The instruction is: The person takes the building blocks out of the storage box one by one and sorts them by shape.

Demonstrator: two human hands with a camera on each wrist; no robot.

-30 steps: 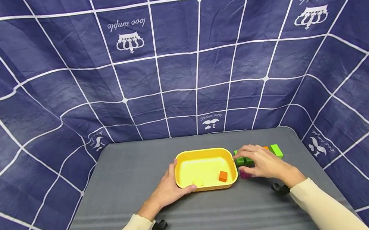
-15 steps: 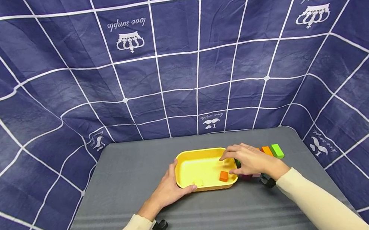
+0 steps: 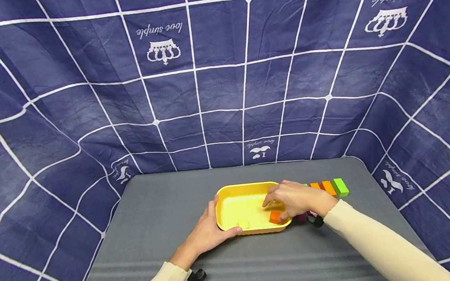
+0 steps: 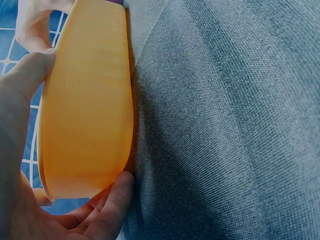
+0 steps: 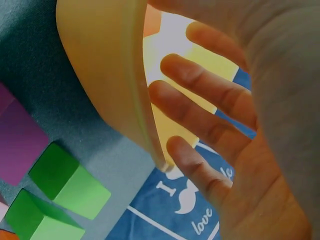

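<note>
gripping the yellow tray [image 3: 224, 193] by its near-left rim, the left hand [image 3: 206, 234] steadies it on the desk [image 3: 155, 221]. the right hand [image 3: 297, 198] hovers over the tray, fingers relaxed and empty. the tray looks light, stiff and smooth, best held at the rim.

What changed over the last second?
The right hand moved left from the blocks beside the tray to over the yellow tray; whether it took a block along cannot be told. The left hand still grips the tray's left end; orange block and yellow block lie unmoved inside.
</note>
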